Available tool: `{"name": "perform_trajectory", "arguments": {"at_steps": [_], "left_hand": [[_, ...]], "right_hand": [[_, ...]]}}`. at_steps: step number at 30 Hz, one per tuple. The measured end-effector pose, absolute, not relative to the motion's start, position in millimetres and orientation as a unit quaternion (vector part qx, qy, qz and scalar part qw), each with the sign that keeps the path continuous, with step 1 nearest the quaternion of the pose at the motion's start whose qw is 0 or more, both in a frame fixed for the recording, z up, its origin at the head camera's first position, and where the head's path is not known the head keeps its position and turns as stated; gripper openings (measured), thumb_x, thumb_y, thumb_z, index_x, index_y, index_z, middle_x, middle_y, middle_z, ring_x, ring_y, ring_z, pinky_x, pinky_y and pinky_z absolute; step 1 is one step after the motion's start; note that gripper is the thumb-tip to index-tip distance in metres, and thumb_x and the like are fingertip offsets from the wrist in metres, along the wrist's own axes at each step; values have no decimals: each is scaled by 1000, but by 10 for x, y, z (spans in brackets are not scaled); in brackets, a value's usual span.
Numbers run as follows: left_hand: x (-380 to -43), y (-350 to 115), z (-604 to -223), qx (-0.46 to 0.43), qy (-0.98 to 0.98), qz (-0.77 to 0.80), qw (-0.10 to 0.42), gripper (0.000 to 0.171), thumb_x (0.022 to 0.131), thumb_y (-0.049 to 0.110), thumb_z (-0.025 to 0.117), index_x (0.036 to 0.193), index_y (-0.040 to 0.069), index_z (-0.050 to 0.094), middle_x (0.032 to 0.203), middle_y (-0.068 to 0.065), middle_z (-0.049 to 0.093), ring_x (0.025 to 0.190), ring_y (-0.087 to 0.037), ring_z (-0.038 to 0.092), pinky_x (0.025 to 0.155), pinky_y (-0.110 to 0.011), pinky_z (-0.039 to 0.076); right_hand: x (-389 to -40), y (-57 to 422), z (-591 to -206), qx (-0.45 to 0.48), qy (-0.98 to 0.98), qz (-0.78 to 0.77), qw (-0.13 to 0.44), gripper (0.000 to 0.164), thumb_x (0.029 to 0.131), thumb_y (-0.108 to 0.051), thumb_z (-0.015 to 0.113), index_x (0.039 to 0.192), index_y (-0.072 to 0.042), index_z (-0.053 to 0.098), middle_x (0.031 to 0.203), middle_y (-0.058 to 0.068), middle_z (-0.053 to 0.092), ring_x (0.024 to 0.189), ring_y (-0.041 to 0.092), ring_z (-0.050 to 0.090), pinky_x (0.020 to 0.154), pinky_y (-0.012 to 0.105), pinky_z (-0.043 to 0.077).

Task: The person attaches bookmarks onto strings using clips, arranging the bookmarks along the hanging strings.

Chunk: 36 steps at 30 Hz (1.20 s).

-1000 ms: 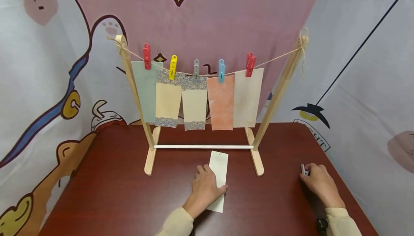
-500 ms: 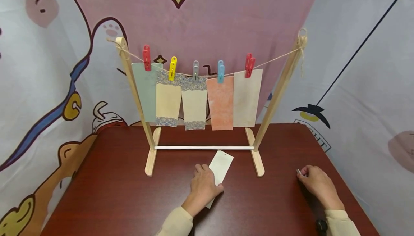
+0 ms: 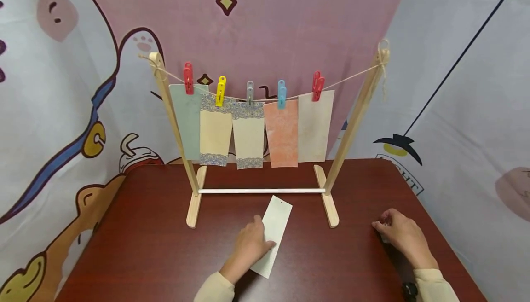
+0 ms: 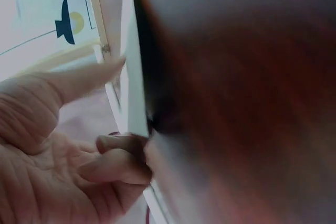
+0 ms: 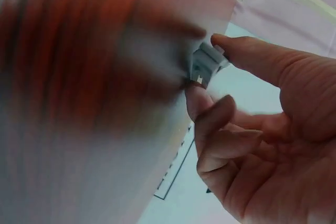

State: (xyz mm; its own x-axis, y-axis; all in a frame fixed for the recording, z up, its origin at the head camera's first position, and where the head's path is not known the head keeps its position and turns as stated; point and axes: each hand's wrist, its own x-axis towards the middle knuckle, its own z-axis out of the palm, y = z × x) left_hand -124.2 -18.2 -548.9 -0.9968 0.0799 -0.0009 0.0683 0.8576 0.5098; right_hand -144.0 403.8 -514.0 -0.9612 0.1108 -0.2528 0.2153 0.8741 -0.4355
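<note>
A narrow white card [image 3: 272,237] with a small hole near its far end slants over the table in the head view. My left hand [image 3: 248,244] holds it from the left side. In the left wrist view the thumb [image 4: 94,80] lies against the card's face, and curled fingers [image 4: 118,166] meet its end. Far to the right, my right hand [image 3: 403,235] pinches a small grey clothespin [image 5: 207,62] between thumb and forefinger, the other fingers curled in. From the head camera, that clothespin is mostly hidden by the hand.
A wooden rack [image 3: 358,118] stands behind the card, its string carrying several cards, such as an orange one [image 3: 282,136], under coloured clothespins. A white rod [image 3: 261,191] joins its feet. The brown table [image 3: 136,246] reaches a printed cloth [image 3: 281,21].
The white card swung clockwise, then slid toward me and left with my left hand. My right hand moved slightly left, and its clothespin turned mostly out of the head camera's sight.
</note>
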Motion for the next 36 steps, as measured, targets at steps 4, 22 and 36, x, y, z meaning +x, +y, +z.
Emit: {"name": "perform_trajectory", "arguments": {"at_steps": [4,22,36], "left_hand": [[-1339,-377,-5871,73,952,298,-23,24,83,21,91,85,13,68,72,0,67,66,-24,67,54,-42,50],[-1175,-487,-5006,105,852,512,-11,8,93,5,85,89,8,79,73,10,64,65,-2,51,60,-25,44],[-1299,-295,-4720,124,833,537,-54,5,91,2,87,92,5,83,75,8,71,64,-3,53,60,-23,45]], "right_hand": [[-1444,4027,-5147,93,960,-245,97,63,101,-44,78,123,14,65,98,20,73,85,34,68,75,58,55],[-1480,3791,-5000,83,894,-441,-8,57,96,-47,85,126,1,76,106,7,80,88,5,70,73,22,54],[-1468,3617,-4702,31,871,-479,-98,39,100,-33,85,126,-5,77,98,4,78,83,19,66,66,23,53]]}}
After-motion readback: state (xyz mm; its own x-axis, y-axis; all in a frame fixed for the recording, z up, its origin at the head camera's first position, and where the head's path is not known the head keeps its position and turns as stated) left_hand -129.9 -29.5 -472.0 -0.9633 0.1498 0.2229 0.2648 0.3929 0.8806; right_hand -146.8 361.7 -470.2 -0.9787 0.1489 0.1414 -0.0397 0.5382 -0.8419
